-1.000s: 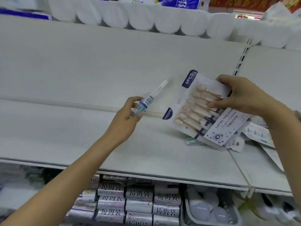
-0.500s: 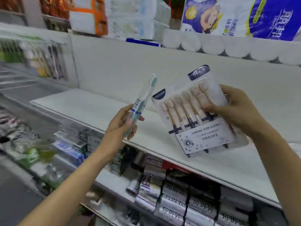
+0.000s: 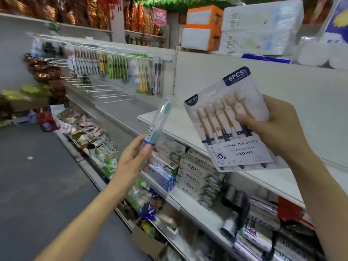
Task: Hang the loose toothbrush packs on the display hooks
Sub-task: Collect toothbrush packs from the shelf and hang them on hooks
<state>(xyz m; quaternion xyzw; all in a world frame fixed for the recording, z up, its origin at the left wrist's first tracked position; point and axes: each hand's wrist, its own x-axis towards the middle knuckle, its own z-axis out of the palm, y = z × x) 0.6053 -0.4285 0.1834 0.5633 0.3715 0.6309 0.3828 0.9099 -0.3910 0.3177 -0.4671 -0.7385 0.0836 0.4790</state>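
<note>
Clear single-toothbrush pack [image 3: 160, 122] gripped in left hand [image 3: 131, 161], six-brush pack [image 3: 228, 121] pinched in right hand [image 3: 276, 129]; neither hung yet, bare hooks [image 3: 105, 91] far left.

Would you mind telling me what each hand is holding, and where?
Left hand grips the single toothbrush tube at its lower end. Right hand holds the six-pack by its right edge.

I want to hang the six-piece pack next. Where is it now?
In the head view the six-piece pack is right of centre, held up by the right hand in front of the white shelf, beside the single toothbrush.
</note>
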